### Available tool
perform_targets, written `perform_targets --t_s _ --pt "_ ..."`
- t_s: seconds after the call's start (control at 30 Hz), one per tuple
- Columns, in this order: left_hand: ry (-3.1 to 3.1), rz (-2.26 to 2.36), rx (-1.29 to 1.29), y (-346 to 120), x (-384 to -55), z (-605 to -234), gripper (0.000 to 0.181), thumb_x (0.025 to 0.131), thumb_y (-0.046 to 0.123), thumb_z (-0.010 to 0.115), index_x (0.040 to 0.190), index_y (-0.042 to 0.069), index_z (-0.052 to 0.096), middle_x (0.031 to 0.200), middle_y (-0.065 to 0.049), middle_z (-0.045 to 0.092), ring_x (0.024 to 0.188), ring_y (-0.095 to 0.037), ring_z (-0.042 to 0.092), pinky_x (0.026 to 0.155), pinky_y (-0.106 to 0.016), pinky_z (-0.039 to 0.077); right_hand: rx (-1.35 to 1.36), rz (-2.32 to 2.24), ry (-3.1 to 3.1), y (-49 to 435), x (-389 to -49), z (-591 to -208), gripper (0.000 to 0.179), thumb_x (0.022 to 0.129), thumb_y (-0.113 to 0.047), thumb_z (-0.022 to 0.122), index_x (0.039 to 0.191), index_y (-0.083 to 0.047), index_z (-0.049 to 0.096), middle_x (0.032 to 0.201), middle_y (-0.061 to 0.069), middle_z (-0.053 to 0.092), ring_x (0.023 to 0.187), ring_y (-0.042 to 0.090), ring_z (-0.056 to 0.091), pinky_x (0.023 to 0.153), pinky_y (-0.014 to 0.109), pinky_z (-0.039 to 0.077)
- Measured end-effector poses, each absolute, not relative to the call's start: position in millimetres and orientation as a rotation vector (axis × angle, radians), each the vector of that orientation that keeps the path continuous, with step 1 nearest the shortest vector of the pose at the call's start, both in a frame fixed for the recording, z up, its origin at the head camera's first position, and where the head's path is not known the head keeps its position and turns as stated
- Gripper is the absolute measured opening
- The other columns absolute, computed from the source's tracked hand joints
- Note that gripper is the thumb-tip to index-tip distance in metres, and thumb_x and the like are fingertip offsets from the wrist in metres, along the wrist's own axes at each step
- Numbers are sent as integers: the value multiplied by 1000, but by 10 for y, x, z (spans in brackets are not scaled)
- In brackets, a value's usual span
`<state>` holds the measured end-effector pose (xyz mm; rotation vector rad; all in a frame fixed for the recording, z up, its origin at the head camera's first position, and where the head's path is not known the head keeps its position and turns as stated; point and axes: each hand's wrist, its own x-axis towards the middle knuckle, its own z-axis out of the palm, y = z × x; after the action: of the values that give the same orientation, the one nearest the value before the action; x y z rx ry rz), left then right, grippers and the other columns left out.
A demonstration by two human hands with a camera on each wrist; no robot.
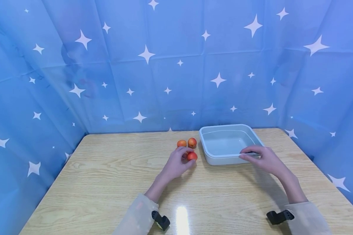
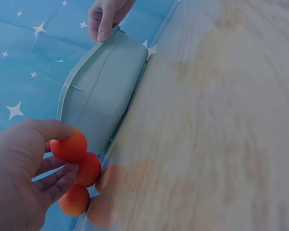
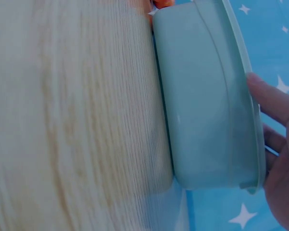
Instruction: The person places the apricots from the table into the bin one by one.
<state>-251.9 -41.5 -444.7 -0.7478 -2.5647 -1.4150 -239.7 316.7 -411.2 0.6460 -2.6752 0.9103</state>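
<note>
My left hand (image 1: 178, 163) pinches a small round orange-red fruit (image 1: 192, 156) between thumb and fingers, a little left of the plastic tub. Just beyond that hand lie two more fruits, a yellowish-orange one (image 1: 181, 143) and a redder one (image 1: 192, 142). In the left wrist view the held fruit (image 2: 69, 145) is above two others, the middle fruit (image 2: 89, 170) and the lower fruit (image 2: 74, 200). A pale blue-green tub (image 1: 223, 160) stands open on the table, its inside bare. With thumb and fingers my right hand (image 1: 264, 159) grips its rim at the near right corner.
The light wood-grain table (image 1: 111, 182) carries everything. A blue curtain with white stars (image 1: 176, 65) hangs behind the table and along both sides. Black camera mounts (image 1: 161, 221) sit on both sleeves.
</note>
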Motion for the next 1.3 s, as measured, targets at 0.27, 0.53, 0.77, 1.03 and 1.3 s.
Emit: perform_targets --t_s 0.27,0.53,0.77,1.03,1.3 --pt "-2451 -1431 -750 -384 -2528 -4414 33 90 11 75 122 5 68 107 -4 62 91 -20 56 78 -27 51 633 911 -2682 3160 -2388 -4105 10 93 -20 75 102 -20 78 97 -9 73 95 0 63 80 22 51" --pt "-2391 -1475 -717 -322 -2544 -4366 32 89 10 75 120 4 68 101 -4 60 85 -18 60 74 -27 54 638 927 -2679 3150 -2367 -4085 10 93 -20 75 103 -20 78 98 -7 74 95 2 64 80 24 51" --pt "-2357 -1468 -718 -281 -2564 -4317 32 89 10 76 120 7 68 107 -4 62 83 -14 60 74 -26 55 642 918 -2673 3160 -2382 -4098 9 92 -19 75 101 -20 78 97 -8 73 93 -1 63 78 21 50" --pt "-2294 -1503 -753 -225 -2579 -4275 35 89 7 77 122 2 67 113 -8 64 85 -20 62 74 -29 57 645 922 -2674 3154 -2388 -4102 9 93 -20 75 101 -20 78 96 -8 74 93 0 63 78 20 49" --pt "-2265 -1512 -773 -130 -2576 -4203 36 90 12 77 123 5 68 116 -6 64 88 -21 63 75 -27 57 643 917 -2678 3145 -2375 -4085 10 92 -19 75 102 -20 78 97 -8 74 94 2 63 80 21 50"
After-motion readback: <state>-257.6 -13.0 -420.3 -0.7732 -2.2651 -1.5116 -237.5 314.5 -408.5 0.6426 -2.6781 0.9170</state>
